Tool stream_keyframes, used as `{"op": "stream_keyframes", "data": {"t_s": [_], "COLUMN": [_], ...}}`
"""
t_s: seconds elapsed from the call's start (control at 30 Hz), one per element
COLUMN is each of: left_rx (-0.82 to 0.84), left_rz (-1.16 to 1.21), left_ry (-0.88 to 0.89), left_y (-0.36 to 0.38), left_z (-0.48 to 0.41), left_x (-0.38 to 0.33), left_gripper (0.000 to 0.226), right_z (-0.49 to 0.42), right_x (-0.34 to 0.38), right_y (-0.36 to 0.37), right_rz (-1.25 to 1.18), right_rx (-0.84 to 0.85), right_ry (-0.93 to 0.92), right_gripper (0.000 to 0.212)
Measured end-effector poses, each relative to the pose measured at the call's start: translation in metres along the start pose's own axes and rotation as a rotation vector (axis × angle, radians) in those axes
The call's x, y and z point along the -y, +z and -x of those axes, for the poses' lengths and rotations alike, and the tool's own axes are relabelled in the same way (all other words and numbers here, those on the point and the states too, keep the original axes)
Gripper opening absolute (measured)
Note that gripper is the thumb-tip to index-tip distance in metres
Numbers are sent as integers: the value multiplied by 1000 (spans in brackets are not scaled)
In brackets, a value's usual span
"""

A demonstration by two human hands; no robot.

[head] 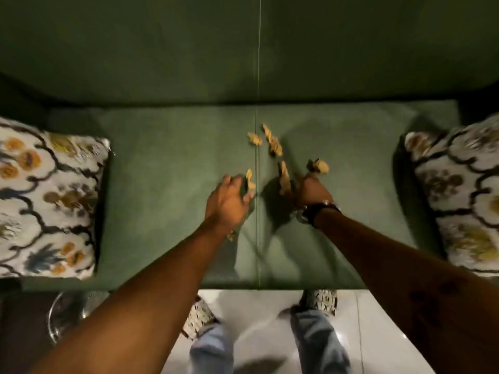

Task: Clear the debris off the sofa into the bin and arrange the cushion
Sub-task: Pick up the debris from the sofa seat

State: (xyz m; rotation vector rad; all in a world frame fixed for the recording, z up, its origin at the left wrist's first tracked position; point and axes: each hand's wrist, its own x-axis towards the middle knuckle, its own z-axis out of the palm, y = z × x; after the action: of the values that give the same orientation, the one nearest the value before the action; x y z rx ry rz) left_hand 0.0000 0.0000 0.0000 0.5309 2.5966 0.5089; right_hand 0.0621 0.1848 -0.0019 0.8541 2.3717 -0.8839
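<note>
Several yellowish crumpled debris pieces point(272, 143) lie around the middle seam of the green sofa seat point(167, 184). My left hand point(229, 201) reaches in from the lower left, and its fingers curl around one debris piece point(250, 180). My right hand point(310, 191), with a watch on the wrist, pinches a long debris piece point(284, 178) at its thumb side. Its fingertips nearly touch another scrap point(320, 166). A small bit point(231, 236) lies under my left wrist. A patterned cushion point(46, 201) lies flat at the seat's left end.
A second patterned cushion point(464, 195) lies at the right end. A round, clear-walled bin point(66, 314) stands on the floor at the lower left, in front of the sofa. My legs and patterned shoes point(321, 299) stand on the white tiled floor point(259, 306).
</note>
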Motion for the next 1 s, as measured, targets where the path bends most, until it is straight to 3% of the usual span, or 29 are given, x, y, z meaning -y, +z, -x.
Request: {"op": "stream_keyframes", "data": {"t_s": [0.17,0.3,0.43,0.5,0.73,0.83,1.0], "left_rx": [-95,-135,-303,-311,-134,-153,-228], "left_rz": [204,348,575,670,362,331,361], "left_ry": [-218,-268,-290,-326,-260,-278,-274], "left_y": [45,56,50,46,57,71,85], "left_z": [-55,-57,-15,17,78,84,81], "left_x": [0,1,12,30,56,54,56], "left_gripper": [37,17,15,16,14,3,10], "right_z": [-46,-45,-12,7,25,4,-50], "right_x": [10,-4,-15,-10,10,-6,-31], "right_y": [37,40,57,74,114,84,10], "right_rz": [25,55,-73,-79,-102,-122,-203], "right_rx": [-244,-231,-234,-248,-386,-506,-633], "right_ry": [21,-65,-143,-165,-134,-8,192], "right_gripper": [30,20,17,13,9,14,39]}}
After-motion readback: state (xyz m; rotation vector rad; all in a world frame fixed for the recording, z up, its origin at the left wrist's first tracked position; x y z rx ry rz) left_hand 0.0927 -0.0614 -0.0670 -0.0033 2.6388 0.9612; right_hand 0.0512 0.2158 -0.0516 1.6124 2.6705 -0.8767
